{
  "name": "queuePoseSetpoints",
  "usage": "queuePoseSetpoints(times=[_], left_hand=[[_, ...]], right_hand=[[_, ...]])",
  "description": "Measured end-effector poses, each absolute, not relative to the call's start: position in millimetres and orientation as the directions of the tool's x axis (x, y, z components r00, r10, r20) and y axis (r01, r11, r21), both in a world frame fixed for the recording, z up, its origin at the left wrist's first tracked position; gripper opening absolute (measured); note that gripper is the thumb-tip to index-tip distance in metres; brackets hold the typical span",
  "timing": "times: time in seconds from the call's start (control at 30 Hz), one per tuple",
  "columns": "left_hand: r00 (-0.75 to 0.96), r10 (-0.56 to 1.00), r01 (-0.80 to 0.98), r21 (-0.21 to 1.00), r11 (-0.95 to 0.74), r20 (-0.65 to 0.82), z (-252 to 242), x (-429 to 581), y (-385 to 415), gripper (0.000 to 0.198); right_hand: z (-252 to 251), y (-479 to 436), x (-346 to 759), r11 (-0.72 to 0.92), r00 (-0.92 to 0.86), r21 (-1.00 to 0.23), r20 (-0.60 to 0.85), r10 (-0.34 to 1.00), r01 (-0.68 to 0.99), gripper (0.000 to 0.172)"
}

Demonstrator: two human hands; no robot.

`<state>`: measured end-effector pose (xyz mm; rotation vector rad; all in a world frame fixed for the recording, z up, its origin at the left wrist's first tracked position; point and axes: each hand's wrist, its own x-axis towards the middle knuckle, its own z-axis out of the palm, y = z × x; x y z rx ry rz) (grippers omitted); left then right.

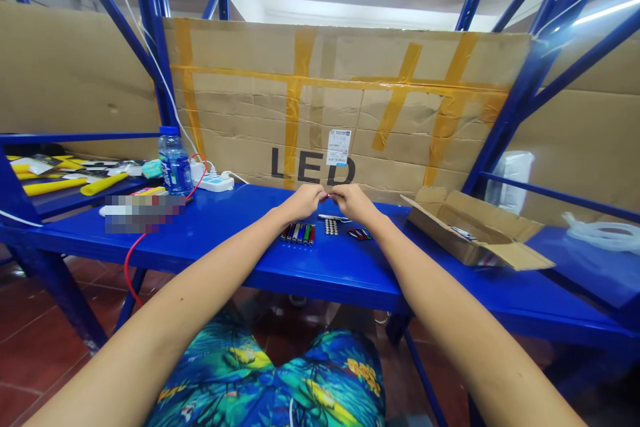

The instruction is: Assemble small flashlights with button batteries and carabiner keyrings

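Foreground: two bare forearms reach out over a blue table (225, 240). Midground: the left hand (303, 202) and right hand (353, 202) meet above it, fingertips pinched together on one small red piece (327, 197), too small to identify. Just below lie a row of coloured tubes (299, 233), a cluster of batteries (331, 226) and loose clips (359, 234). Background: an open cardboard box (475, 230) at right, a water bottle (175, 161) at left.

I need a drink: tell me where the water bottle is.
The water bottle stands at the left of the blue table in the head view, just left of the white power strip, well away from both hands.
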<state>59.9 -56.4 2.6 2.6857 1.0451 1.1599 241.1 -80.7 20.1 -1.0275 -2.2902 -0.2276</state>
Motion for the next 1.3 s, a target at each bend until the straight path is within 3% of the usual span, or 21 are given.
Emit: queuePoseSetpoints(times=[0.27, 0.37, 0.53, 0.7, 1.03, 1.13, 1.3], left_hand=[[0.498, 0.511, 0.504, 0.246, -0.828, 0.701, 4, 57, -67, 0.005], [0.491, 0.496, 0.496, 0.239, -0.835, 0.716, 4, 59, -65, 0.01], [0.487, 0.5, 0.565, 0.178, -0.806, 0.716, 3, 62, -57, 0.024], [0.496, 0.581, 0.573, 0.259, -0.777, 0.645, 5, 58, -63, 0.028], [0.487, 0.517, 0.557, 0.207, -0.805, 0.704, 3, 61, -65, 0.026], [0.455, 0.534, 0.542, 0.253, -0.801, 0.712, 4, 60, -63, 0.025], [0.324, 0.528, 0.545, 0.302, -0.783, 0.785, 10, 60, -63, 0.018]], right_hand=[[24, -82, 240, 0.68, -0.468, -0.242, 0.567, 0.678, 0.692, 0.023], [24, -80, 241, 0.702, -0.459, -0.273, 0.593, 0.661, 0.658, 0.024], [25, -77, 239, 0.726, -0.466, -0.222, 0.638, 0.613, 0.65, 0.022], [26, -79, 237, 0.717, -0.481, -0.195, 0.621, 0.618, 0.669, 0.024], [24, -78, 238, 0.699, -0.424, -0.32, 0.612, 0.668, 0.64, 0.022], [22, -75, 237, 0.687, -0.39, -0.402, 0.603, 0.696, 0.605, 0.022], [22, -70, 232, 0.623, -0.275, -0.664, 0.561, 0.781, 0.414, 0.013]])
